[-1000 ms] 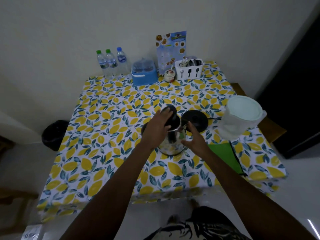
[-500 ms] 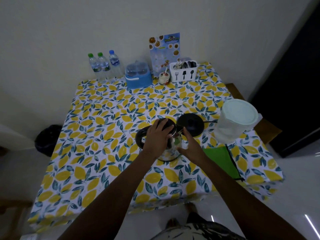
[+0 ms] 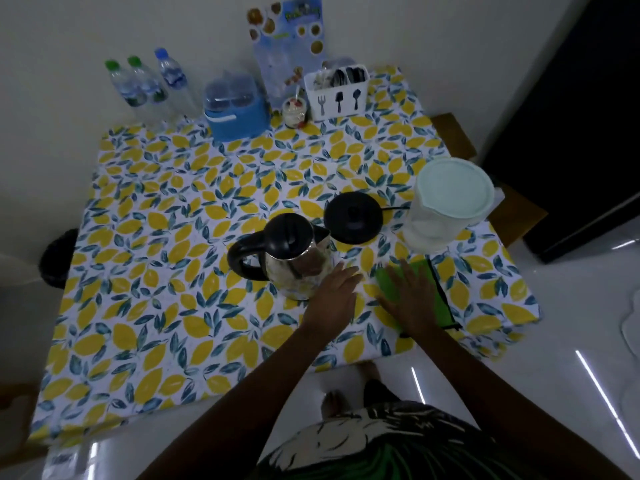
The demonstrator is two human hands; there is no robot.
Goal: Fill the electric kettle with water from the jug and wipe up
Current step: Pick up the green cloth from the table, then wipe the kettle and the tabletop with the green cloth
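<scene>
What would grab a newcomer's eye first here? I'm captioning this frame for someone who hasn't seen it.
The steel kettle stands mid-table on the lemon-print tablecloth, off its black base just behind it. The right hand lies flat on a green cloth near the front edge, below the lidded jug.

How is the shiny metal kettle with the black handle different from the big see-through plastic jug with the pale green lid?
The shiny metal kettle is reflective steel; the see-through plastic jug is cloudy plastic. The kettle has a black lid and a black loop handle on its left; the jug's lid is pale green. The jug looks wider. Both stand upright, lids on.
</scene>
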